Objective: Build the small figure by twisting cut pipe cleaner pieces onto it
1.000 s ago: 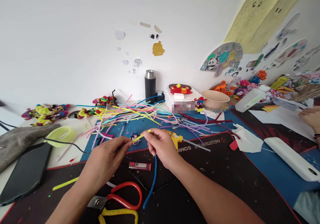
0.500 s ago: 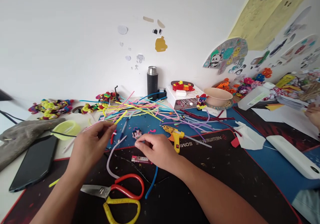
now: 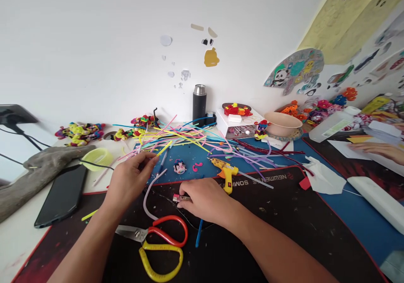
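Desk mat: black, edged in red, covers the near half of the table; a blue mat lies beyond it, both littered with scraps.
Stick pile: a loose heap of coloured craft sticks across the back of the blue mat, near the dark flask.
Phone: dark, face up at the left, half off the mat beside a grey cloth.
Scissors: red and yellow handles, lying shut on the black mat just in front of both hands.
Glue gun: yellow, lying on its side just beyond the right hand; its nozzle is close to the knuckles, so a careless lift could brush it, and if it is hot that would burn.
Left hand: fingers curled and pinching a yellow stick at its near end; the stick's far end points into the pile, so it could snag others and drag them.
Right hand: palm down on the black mat, fingertips closing on the lighter; whether it is pinched yet I cannot tell.
Lighter: small, pink-red, flat on the mat under the right fingertips; it could slide away on the scraps.
White stick: curved, between the hands, touching neither.
Another person's hand: flat on papers at the far right.
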`<state>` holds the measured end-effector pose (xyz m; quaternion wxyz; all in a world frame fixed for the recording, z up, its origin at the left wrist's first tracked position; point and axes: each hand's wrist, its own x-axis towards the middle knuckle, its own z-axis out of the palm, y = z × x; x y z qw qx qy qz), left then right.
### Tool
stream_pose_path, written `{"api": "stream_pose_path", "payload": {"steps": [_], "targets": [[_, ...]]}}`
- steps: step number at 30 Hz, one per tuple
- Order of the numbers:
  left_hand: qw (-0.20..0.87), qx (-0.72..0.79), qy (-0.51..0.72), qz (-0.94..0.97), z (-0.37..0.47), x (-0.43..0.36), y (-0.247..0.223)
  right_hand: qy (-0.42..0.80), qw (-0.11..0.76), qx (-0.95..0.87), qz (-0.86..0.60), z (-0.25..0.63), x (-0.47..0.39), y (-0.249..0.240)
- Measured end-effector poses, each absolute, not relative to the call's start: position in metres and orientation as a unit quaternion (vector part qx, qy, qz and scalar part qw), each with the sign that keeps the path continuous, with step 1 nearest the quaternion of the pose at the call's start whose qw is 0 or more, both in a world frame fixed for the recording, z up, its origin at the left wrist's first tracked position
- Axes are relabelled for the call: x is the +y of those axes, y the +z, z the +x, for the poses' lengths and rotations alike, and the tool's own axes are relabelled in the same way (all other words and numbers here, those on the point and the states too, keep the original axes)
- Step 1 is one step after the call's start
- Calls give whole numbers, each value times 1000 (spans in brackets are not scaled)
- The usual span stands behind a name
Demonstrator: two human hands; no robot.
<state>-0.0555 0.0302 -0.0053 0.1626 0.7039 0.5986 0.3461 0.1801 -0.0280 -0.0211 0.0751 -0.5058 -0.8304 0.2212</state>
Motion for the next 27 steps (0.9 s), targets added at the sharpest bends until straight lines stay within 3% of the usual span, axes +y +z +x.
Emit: {"api": "stream_pose_path", "payload": {"steps": [10,15,20,27], "targets": [[189,588,355,702,-56,31,-10,286,204,-769,-535,172,-32,-21],[334,536,386,673,-48,26,-4,378,267,-721,-516,175,-30,-17],[510,458,371,626,-38,20,0,542,262,-638,-480,176,-27,-30],[560,412,322,642,-31,15,1,614,328,-561,-448,172,-20,-51]]}}
